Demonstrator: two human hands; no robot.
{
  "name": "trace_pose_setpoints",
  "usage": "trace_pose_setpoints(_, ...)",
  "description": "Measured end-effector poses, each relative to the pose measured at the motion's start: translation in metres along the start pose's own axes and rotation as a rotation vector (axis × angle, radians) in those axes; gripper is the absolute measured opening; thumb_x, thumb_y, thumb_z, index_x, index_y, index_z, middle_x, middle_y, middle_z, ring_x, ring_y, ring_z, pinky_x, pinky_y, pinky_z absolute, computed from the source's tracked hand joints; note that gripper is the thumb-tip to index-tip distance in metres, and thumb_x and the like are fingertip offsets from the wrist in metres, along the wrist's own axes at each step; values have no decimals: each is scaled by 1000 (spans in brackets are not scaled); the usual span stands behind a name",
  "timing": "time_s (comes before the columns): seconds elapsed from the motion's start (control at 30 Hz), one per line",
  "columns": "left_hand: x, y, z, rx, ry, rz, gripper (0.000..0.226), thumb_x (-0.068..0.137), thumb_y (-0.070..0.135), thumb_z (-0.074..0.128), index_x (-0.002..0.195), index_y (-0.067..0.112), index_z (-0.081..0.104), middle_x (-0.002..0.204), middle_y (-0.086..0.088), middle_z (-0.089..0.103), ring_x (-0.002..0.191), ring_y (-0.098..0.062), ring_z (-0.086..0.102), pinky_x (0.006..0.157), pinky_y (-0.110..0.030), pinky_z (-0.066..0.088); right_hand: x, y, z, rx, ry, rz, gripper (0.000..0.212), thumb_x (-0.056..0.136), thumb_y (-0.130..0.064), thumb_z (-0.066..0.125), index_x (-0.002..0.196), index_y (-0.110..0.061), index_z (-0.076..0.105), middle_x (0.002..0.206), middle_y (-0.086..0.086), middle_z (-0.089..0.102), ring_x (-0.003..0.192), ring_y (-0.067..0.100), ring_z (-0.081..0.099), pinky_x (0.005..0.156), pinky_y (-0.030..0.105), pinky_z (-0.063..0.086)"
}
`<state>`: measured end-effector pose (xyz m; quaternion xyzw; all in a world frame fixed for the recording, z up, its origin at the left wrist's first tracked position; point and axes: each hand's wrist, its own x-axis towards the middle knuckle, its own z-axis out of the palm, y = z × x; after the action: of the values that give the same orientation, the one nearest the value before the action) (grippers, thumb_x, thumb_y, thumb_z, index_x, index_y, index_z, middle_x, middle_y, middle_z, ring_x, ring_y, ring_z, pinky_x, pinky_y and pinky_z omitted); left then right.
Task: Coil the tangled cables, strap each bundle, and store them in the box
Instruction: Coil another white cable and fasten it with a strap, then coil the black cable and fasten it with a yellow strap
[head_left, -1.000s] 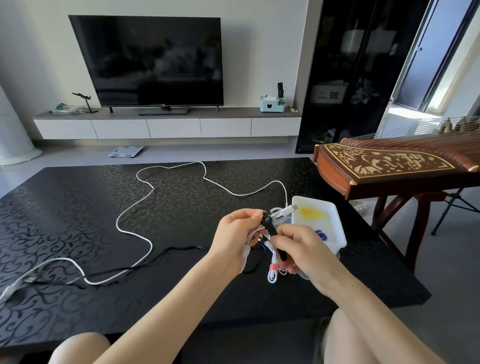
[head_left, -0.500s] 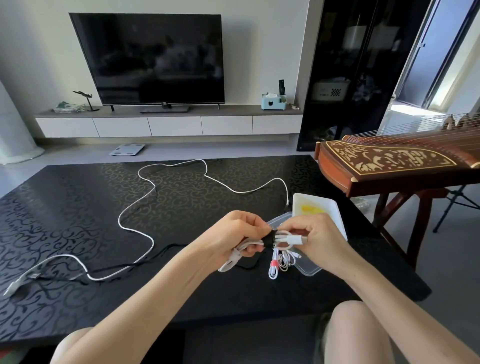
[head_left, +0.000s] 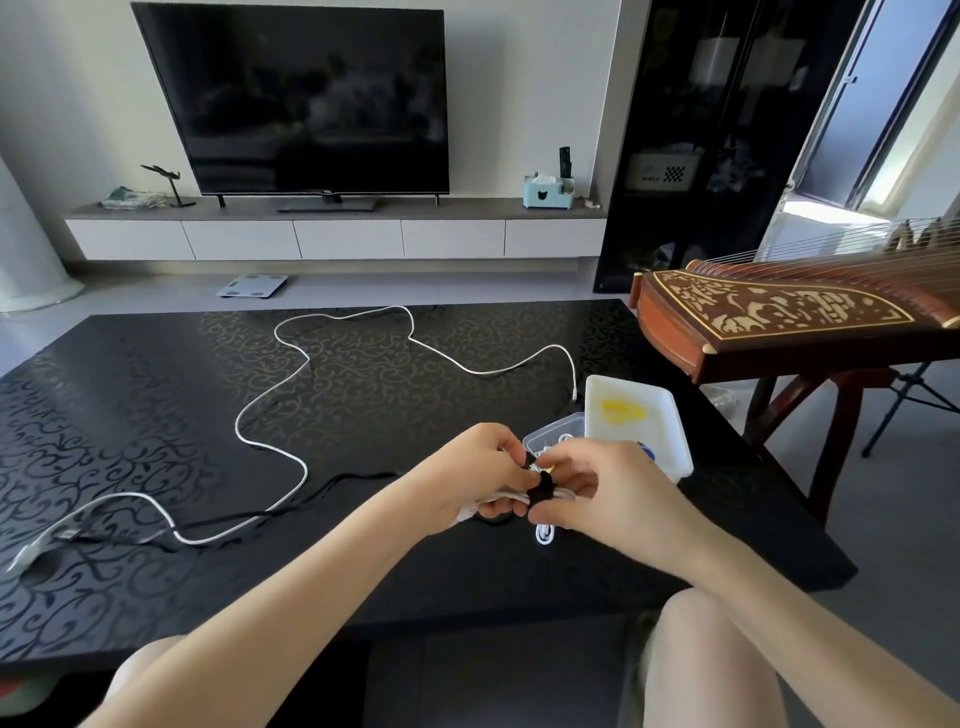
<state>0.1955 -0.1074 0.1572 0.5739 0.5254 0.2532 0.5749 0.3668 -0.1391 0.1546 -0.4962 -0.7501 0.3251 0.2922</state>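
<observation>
**Strapping of a coiled cable, seen from beside the seated person.** The left hand (head_left: 467, 483) and right hand (head_left: 608, 499) meet above the near right part of the black patterned table (head_left: 156, 415). Between them they hold a white cable bundle (head_left: 544, 535), of which one small loop hangs free below the knuckles. Further strands show under the left palm.

A black strap (head_left: 543, 489) encircles the bundle at the point where the two hands touch. The left hand is closed, its thumb and forefinger pinching a dark end of the strap just above the wrap. The right hand is also closed, its fingers curled round the bundle beside the strap. How far the strap is fastened cannot be told.

Just behind the hands stands the clear box (head_left: 550, 434), open, with pale cable ends visible inside. Its white lid (head_left: 636, 441) lies against it on the right and appears tilted, with a yellow patch showing on it.

Two cables lie loose on the table:
- A long white cable (head_left: 291, 452) wanders in wide curves from the far edge to the near left corner, with one end stopping near the box.
- A black cable (head_left: 291, 512) crosses it low on the left and runs toward the hands.

To the right of the table a wooden zither (head_left: 779, 317) rests on a stand. A television (head_left: 311, 98) stands on a low cabinet at the far wall.
</observation>
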Motion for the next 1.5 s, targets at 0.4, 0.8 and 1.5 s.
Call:
trace_pose_setpoints(0.4, 26, -14, -62, -218, 64, -84, 24, 100, 18, 41, 93, 4, 59, 107, -22, 68, 91, -30, 66, 83, -38, 55, -1, 67, 25, 255, 371, 221, 24, 87, -11, 65, 63, -9, 62, 54, 3, 66, 50, 20, 66, 50, 28, 55)
trace_pose_setpoints(0.8, 56, -105, -54, 214, 384, -173, 13, 93, 14, 49, 85, 12, 59, 90, -7, 68, 74, -19, 61, 66, -29, 51, 50, 113, 53, -60, 452, 613, 41, 97, -40, 43, 75, -8, 55, 76, 9, 66, 75, 29, 68, 66, 41, 55)
trace_pose_setpoints(1.5, 63, -173, -79, 803, 429, -18, 19, 90, 30, 59, 102, 16, 63, 101, -3, 54, 104, -25, 52, 85, -28, 42, 77, 91, 138, -859, -38, -118, 8, 79, -12, 64, 85, -16, 62, 85, -1, 62, 83, 19, 57, 76, 28, 42)
